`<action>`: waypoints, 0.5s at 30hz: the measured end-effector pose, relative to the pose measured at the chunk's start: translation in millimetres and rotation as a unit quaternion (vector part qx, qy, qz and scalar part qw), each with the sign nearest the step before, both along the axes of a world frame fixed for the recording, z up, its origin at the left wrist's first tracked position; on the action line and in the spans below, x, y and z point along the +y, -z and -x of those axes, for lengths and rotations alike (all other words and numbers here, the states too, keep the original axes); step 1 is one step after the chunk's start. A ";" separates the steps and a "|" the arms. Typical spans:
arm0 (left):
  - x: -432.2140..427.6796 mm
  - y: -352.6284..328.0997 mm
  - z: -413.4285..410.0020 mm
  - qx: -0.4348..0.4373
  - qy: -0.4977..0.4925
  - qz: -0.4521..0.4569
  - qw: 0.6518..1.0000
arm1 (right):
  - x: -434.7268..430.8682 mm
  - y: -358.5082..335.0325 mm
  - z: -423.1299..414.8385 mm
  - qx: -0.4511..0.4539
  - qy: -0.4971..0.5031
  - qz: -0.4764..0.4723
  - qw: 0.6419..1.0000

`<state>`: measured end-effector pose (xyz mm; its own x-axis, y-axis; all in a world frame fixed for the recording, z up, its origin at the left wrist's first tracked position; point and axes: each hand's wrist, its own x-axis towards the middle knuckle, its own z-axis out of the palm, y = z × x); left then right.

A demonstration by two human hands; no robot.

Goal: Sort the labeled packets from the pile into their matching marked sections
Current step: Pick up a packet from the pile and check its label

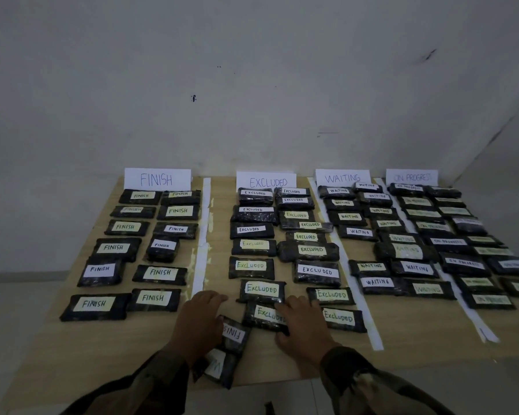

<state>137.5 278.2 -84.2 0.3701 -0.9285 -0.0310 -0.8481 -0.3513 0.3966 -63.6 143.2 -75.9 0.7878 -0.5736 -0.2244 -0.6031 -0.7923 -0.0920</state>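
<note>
A black wrapped packet with a white "FINISH" label (234, 333) lies turned upside down near the front edge of the light wooden table (417, 348), overlapping a second black packet (219, 368) whose white label shows only a "W" and which juts over that front edge. The left hand (200, 320) lies palm down over the left end of the "FINISH" packet, fingers loosely bent with their tips towards the tabletop; whether it grips the packet cannot be told. The right hand (304, 324) rests flat, fingers spread, on the right end of a black packet with a pale yellow "EXCLUDED" label (265, 314), just beside the other two towards the table's middle. Both forearms wear mottled camouflage sleeves (150, 381). Across the rest of the table, rows of black labelled packets fill four columns divided by white tape strips (200, 259). At the table's far edge stand four white paper signs: "FINISH" (157, 179), "EXCLUDED" (266, 181), "WAITING" (343, 177) and "ON PROGRESS" (412, 177). A plain grey wall (252, 85) rises behind the table.
</note>
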 end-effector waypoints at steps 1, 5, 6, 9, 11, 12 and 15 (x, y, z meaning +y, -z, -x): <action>0.7 0.3 -0.5 0.000 -0.001 0.002 1.000 | 0.7 -0.3 -1.5 0.003 -0.002 0.000 1.000; 3.8 0.0 -2.7 -0.007 -0.006 -0.007 1.000 | 4.0 -3.9 -8.7 0.001 -0.006 0.010 1.000; 4.5 -0.4 -3.4 -0.008 -0.008 -0.007 1.000 | 5.3 -4.3 -10.7 -0.006 -0.007 0.011 1.000; 7.7 -2.8 -5.8 -0.015 -0.021 -0.006 1.000 | 13.2 -8.1 -20.1 -0.047 -0.027 -0.006 0.999; 11.6 -4.1 -8.3 -0.010 -0.036 -0.008 0.999 | 23.1 -8.0 -28.0 -0.065 -0.069 -0.006 0.996; 13.6 -4.2 -9.5 -0.009 -0.041 -0.008 0.999 | 28.4 -5.9 -31.6 -0.073 -0.087 -0.007 0.993; 19.5 -4.7 -12.3 -0.010 -0.041 -0.004 0.999 | 41.8 2.0 -38.3 -0.057 -0.125 -0.007 0.991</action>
<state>149.8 297.7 -79.4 0.4453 -0.8949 -0.0307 -0.8239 -0.4229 0.3774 -25.3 185.0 -77.9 0.9253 -0.3555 -0.1322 -0.3738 -0.9136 -0.1597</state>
